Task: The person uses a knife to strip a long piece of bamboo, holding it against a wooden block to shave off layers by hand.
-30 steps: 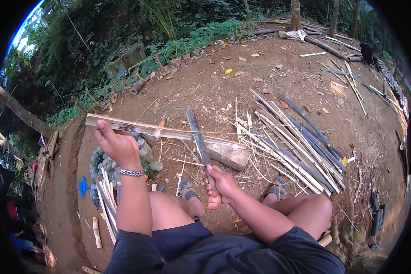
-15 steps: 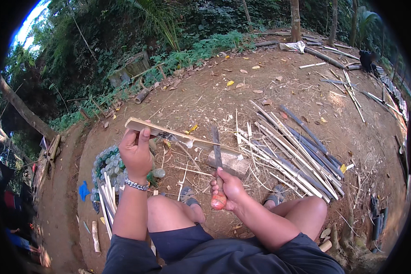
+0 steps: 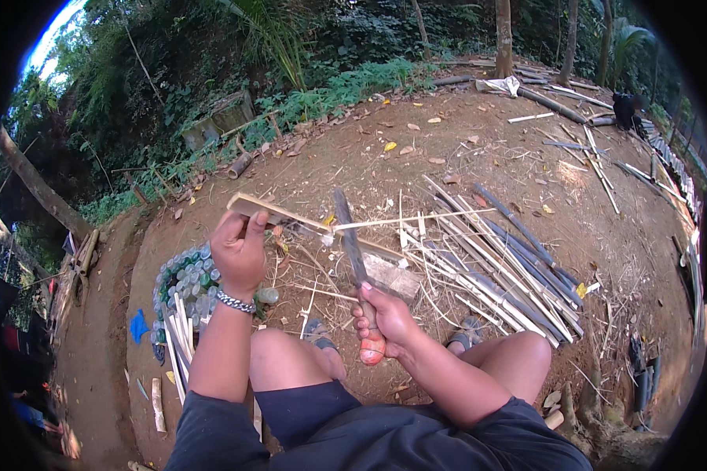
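Two hands worked one bamboo strip (image 3: 291, 216): I saw it held level above the dirt ground (image 3: 487, 157), the left hand (image 3: 239, 251) closed around its near end, while the right hand (image 3: 385, 318) had its grip shut on the orange handle of a long knife (image 3: 352, 247), whose blade crossed the strip near its middle. Split bamboo slats (image 3: 495, 263) lay heaped just right of the blade; a cluster of green bottles (image 3: 184, 275) sat beside my left wrist.
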Motion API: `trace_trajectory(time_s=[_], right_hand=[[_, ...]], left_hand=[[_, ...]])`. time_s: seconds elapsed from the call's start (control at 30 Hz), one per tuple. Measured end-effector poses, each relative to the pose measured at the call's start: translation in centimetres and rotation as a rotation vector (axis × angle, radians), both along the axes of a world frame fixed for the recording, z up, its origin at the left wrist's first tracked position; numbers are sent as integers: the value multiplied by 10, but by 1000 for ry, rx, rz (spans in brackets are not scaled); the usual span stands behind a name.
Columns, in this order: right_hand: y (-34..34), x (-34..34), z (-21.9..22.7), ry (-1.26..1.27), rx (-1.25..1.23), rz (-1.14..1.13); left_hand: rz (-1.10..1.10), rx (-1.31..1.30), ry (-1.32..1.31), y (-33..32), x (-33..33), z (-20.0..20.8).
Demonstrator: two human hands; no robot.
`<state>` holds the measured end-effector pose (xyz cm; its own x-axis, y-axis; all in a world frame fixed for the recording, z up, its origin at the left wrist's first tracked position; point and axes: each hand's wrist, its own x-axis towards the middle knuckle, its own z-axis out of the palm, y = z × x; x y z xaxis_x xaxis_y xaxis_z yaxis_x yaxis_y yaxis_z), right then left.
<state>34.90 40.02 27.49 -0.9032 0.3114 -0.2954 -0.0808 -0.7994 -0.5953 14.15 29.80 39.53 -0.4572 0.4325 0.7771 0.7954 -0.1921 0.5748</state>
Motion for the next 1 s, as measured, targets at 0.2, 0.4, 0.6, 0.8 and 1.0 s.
trace_trajectory(time_s=[0.2, 0.4, 0.6, 0.8, 1.0], right_hand=[[-20, 10, 55, 158, 157, 183], [16, -6, -20, -83, -126, -89], [31, -1, -156, -422, -72, -337], [43, 27, -204, -570, -85, -418], [50, 27, -186, -494, 150, -727]], left_hand=[[56, 105, 35, 10, -1, -17], [31, 136, -46, 12, -17, -20], [-191, 417, -427, 20, -58, -49], [-102, 688, -658, 33, -49, -42], [2, 786, -474, 15, -34, 77]])
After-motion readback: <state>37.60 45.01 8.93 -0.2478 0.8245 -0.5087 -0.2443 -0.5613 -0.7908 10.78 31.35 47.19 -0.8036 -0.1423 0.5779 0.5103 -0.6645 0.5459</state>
